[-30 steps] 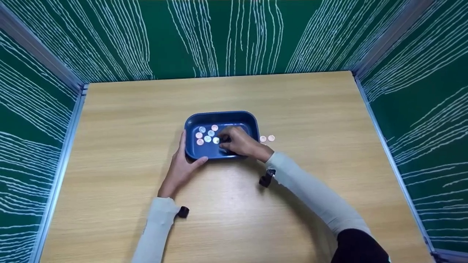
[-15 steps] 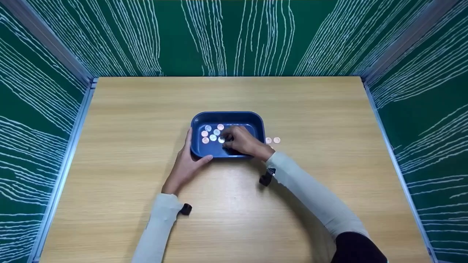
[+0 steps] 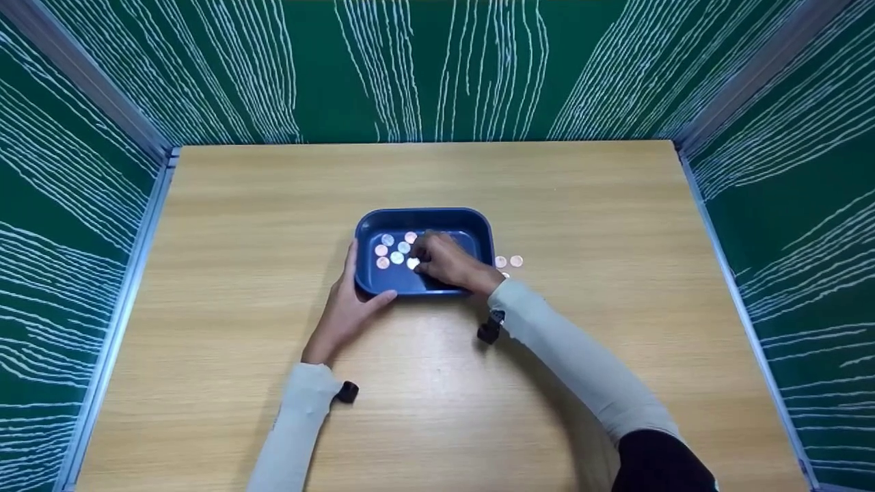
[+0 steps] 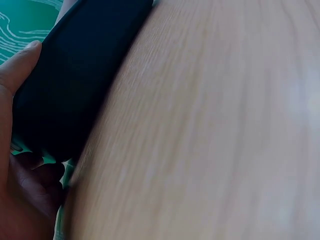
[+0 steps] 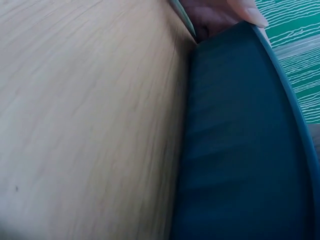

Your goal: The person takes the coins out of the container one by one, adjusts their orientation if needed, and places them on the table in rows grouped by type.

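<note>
A dark blue rectangular tray stands on the wooden table, with several copper and silver coins spread over the left part of its floor. My left hand grips the tray's near left corner, thumb at the front rim and fingers along the left side. The left wrist view shows this thumb at the rim of the tray, fingers curled below. My right hand reaches into the tray over the near right rim. Its curled thumb and finger meet at the edge of a silver coin; the palm side is hidden.
Outside the tray's right side, a few coins lie on the table, one partly hidden by the right wrist. Green walls with white streaks enclose the back and sides. Each sleeve carries a small black camera.
The right hand's fingers have drawn closer together at the silver coin, and its wrist has shifted slightly left. The left hand keeps its hold on the tray. The head view has shifted slightly.
</note>
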`<state>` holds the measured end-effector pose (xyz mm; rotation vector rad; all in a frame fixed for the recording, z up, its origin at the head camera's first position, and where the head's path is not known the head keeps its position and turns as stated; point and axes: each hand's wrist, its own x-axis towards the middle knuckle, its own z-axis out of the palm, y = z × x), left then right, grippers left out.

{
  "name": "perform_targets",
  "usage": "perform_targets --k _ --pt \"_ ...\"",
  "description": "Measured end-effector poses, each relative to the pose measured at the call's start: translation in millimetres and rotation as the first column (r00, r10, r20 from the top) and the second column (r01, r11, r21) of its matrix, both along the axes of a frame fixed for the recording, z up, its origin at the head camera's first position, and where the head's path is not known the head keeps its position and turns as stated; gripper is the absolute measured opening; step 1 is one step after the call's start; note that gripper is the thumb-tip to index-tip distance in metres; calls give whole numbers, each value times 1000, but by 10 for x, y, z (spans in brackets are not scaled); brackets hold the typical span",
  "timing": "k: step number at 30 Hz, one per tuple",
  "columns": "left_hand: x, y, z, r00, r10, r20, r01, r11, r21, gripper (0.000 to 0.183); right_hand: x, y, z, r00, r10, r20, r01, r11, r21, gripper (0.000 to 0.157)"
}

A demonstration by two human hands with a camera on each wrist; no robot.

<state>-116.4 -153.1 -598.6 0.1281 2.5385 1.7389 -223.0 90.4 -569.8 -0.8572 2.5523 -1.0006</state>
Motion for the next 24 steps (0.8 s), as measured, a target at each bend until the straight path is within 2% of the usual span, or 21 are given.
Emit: perform_targets --k 5,6,9,13,14,16,20,21,24 --pt "0 -2 9 1000 0 1 0 1000 -11 120 26 -7 15 999 -39 -6 39 999 -15 7" --pt "-1 -3 5 1000 -2 0 2 1000 -14 120 68 -19 108 999 -50 -1 50 999 -6 6" --pt "-2 -2 4 1000 -2 1 2 1000 -20 121 87 3 135 998 -61 2 61 998 -11 6" --pt "-2 -5 0 1000 -3 1 3 1000 -16 122 110 56 150 998 -61 -25 60 998 -31 6" --pt "-2 -6 0 1000 -2 -3 2 1000 -14 123 78 84 64 998 -55 -43 52 997 -51 4" --pt "0 -8 2 1000 1 -9 -2 1000 -11 123 92 116 82 996 -53 -67 49 997 -58 3" --pt "7 -7 12 1000 8 -10 -8 1000 -15 123 145 179 165 995 -60 -78 55 996 -73 4" --pt "7 -8 14 1000 6 -10 -6 1000 -17 123 198 181 282 995 -68 -70 64 996 -64 7" --pt "6 -8 26 1000 5 2 -5 1000 -17 122 245 226 363 995 -83 -51 78 993 -90 9"
